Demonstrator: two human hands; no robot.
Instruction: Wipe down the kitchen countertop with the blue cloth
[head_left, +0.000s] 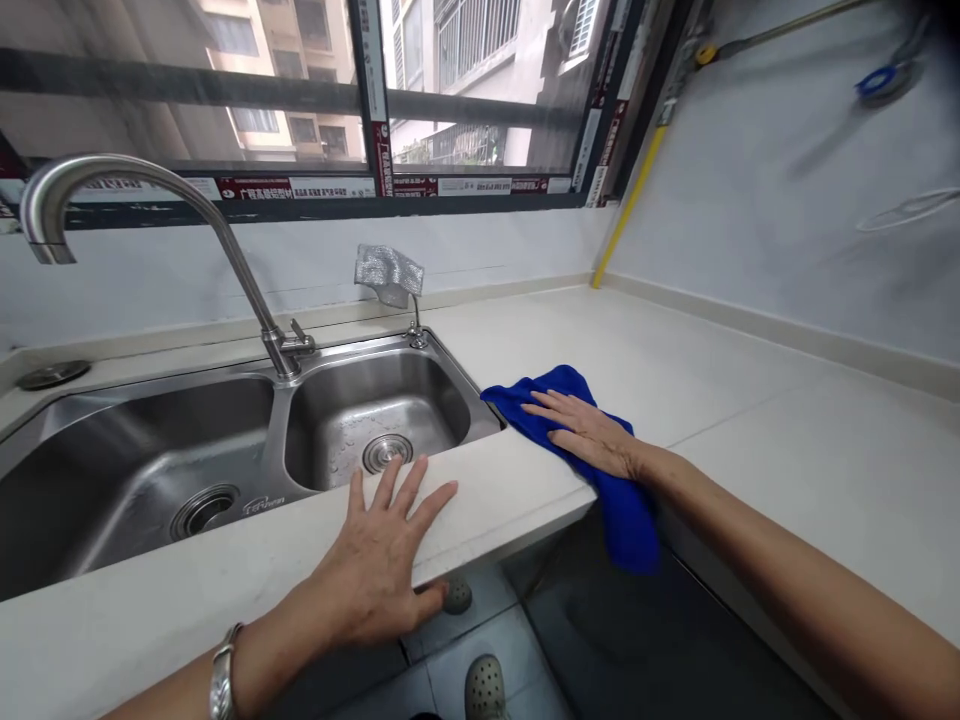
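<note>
Countertop (pixel 735 350): pale, wraps a corner, carries everything here. Sink (pixel 279 420): steel, 2 basins, set into the counter under the window. Faucet (pixel 232 255): stands at the divider, probably so 1 spout serves both basins; currently points over the left one. Blue cloth (pixel 624 510): on the counter at the inner corner, 1 tip at the sink's right rim, lower end hanging over the front edge, likely because it's longer than that strip. Left hand (pixel 379 555): fingers spread over the front strip, thumb below the edge, holds nothing; perhaps for balance, firm contact hard to tell. Right hand (pixel 592 437): palm down, fingers extended flat on the cloth, no grip; seems to pin it by pressure. Silvery wrap (pixel 388 273): on the small tap (pixel 417 325), presumably protective. Bracelet (pixel 223 675): left wrist.
</note>
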